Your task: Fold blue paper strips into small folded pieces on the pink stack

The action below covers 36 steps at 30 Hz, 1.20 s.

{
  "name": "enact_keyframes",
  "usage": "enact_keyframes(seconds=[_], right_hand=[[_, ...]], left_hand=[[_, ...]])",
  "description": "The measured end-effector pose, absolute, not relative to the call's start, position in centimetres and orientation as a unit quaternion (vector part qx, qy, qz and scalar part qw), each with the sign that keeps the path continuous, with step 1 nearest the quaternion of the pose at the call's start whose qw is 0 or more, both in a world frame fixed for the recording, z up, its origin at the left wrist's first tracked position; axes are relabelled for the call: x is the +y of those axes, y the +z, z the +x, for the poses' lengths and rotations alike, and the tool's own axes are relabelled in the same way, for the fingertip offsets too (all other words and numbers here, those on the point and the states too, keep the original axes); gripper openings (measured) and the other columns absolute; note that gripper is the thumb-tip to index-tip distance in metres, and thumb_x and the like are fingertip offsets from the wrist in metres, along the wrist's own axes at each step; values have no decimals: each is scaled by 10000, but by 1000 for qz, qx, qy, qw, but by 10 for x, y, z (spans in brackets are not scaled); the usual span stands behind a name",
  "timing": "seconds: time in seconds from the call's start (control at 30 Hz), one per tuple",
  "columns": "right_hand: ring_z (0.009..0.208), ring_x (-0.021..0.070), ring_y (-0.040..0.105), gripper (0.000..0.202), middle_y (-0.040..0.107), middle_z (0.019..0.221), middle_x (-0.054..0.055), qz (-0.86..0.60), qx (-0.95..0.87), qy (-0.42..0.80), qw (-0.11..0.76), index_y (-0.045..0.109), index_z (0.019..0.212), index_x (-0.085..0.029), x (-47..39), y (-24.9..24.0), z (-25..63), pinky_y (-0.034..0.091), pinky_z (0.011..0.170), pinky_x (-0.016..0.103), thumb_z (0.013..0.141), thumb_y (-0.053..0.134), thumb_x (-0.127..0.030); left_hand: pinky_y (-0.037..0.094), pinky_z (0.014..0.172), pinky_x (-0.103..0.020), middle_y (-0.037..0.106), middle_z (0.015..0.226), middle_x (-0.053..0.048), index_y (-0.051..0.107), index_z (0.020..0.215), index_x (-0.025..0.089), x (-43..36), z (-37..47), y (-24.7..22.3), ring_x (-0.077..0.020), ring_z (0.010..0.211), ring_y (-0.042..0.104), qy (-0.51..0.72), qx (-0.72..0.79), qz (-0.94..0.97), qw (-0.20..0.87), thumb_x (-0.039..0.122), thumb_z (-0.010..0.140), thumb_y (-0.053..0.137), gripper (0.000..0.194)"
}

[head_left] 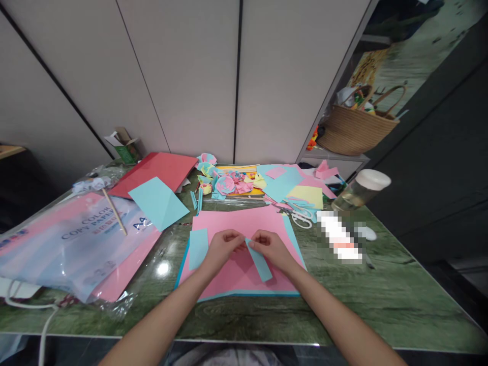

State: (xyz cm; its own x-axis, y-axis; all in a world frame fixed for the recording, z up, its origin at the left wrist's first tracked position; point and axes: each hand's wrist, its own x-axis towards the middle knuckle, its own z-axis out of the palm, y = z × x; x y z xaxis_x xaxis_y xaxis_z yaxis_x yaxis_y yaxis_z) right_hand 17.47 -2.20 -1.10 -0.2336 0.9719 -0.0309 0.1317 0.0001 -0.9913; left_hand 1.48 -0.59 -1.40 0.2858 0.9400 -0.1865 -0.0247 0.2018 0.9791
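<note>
A narrow light-blue paper strip [261,264] slants down from between my hands, its lower end free over a pink sheet [224,282]. My right hand [270,247] pinches its upper end between thumb and fingers. Right beside it, my left hand [227,246] is closed, its thumb and fingertips pinching the strip's top corner. Under both hands the pink sheet lies on a stack with blue sheets beneath. Another light-blue paper piece [198,248] rests on the stack's left side, near my left wrist. White-handled scissors [302,218] lie just beyond the stack's upper right corner.
Left are a plastic bag of colour copy paper [87,234], a wooden stick [114,212], a red folder [156,173] and a blue sheet [158,203]. Crumpled paper flowers [229,184] and paper scraps [282,183] line the back. A lidded bottle [354,193] stands right.
</note>
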Motion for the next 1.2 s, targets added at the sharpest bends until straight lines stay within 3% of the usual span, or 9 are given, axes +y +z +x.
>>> enact_keyframes(seconds=[0.83, 1.2], right_hand=[[519, 74, 394, 237, 457, 563, -33, -488, -548, 552, 396, 519, 613, -145, -22, -9, 174, 311, 485, 203, 630, 615, -361], [564, 92, 419, 171, 482, 602, -20, -476, -583, 531, 390, 525, 648, -148, -23, -12, 174, 323, 525, 216, 678, 576, -308]], left_hand=[[418, 576, -225, 622, 608, -26, 608, 673, 134, -8, 16, -12, -116, 571, 563, 393, 439, 480, 650, 325, 637, 608, 194], [384, 550, -217, 597, 575, -16, 611, 650, 128, -7, 15, -14, -104, 546, 513, 370, 442, 522, 628, 279, 634, 605, 152]])
